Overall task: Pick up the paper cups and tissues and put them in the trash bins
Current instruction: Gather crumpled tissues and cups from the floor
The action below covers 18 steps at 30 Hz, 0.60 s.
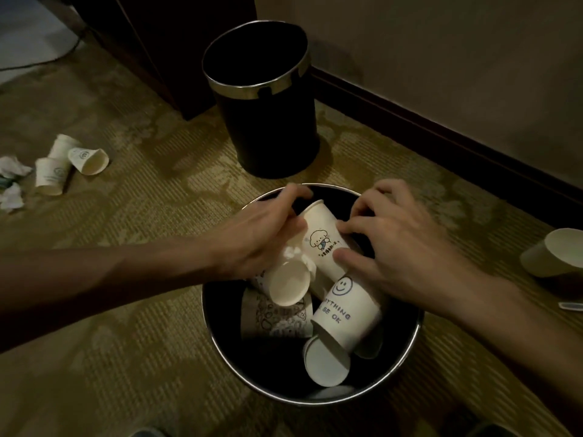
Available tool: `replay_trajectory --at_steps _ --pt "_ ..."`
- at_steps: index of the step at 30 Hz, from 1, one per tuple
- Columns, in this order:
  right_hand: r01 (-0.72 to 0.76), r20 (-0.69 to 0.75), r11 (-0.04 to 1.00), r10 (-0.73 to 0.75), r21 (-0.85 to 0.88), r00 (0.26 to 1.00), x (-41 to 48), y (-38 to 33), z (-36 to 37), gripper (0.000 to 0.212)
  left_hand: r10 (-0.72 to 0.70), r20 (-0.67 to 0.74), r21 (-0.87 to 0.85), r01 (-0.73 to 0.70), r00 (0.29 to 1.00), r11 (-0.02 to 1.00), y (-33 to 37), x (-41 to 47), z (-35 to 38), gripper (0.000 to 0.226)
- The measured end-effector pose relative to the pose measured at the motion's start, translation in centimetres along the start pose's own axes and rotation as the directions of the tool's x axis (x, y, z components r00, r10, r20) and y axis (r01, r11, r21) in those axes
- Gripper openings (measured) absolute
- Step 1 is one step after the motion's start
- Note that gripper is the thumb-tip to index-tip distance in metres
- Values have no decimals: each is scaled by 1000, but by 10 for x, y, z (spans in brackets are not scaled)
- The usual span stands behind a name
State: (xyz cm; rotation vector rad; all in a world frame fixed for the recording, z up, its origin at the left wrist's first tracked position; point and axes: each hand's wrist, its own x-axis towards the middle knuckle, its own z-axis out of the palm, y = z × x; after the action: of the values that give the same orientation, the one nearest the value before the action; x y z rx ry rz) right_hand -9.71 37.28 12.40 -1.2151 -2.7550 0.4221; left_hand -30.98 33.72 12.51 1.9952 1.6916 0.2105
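My left hand (262, 238) and right hand (400, 247) meet over the near bin (220, 357), both on the cartoon cup (321, 244), which tilts with its mouth toward the bin's far rim. My left fingers curl round the cup's upper part, their tips hidden behind it. My right thumb and forefinger pinch its side, and my other right fingers are bent over the rim beyond, where I cannot tell what they touch. Just under my left palm sits a crumpled tissue (295, 253) and a small cup (288, 287) with its mouth facing up at me. Whether my palm touches them I cannot tell. Lower in the bin lie a smiley cup (344, 313), its lettering partly cut off, a patterned cup (274, 316) and a round white disc (326, 364) that could be a lid or a cup's base. The bottom of the bin is too dark to read. The far bin (268, 130) stands upright by the wall, its inside black. Out on the carpet (142, 216) to my left lie three cups (88, 160) near some tissues (12, 168) clipped by the edge. Another cup (555, 253) is half cut off at the right.
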Motion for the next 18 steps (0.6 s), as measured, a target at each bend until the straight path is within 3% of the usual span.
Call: replay_trajectory --at_steps 2,4,5,8,10,12,16,18 --pt "7 -27 998 -5 69 1000 1 4 -2 58 83 -95 96 -73 992 993 5 0 1 44" --pt "8 -93 981 10 196 996 -2 7 -6 58 181 -104 202 -158 978 967 12 -4 -1 51" --pt "14 -127 968 19 251 992 -5 9 -7 57 175 -59 149 -165 983 975 17 -5 -5 54" --pt "22 -213 932 60 361 975 -16 14 -10 46 25 141 -313 21 990 950 33 -6 -26 50" --pt "23 -255 903 96 429 962 -23 20 -11 38 31 189 -406 49 982 913 44 -6 -44 51" --pt "29 -278 866 128 499 952 -31 28 -13 30 88 182 -365 -16 979 931 57 -4 -61 52" --pt "-12 -280 809 217 587 935 -51 49 -18 19 208 44 -278 -187 977 942 84 17 -65 34" --pt "-68 -276 766 311 640 909 -65 63 -16 12 222 52 -230 -205 974 951 97 35 -52 35"
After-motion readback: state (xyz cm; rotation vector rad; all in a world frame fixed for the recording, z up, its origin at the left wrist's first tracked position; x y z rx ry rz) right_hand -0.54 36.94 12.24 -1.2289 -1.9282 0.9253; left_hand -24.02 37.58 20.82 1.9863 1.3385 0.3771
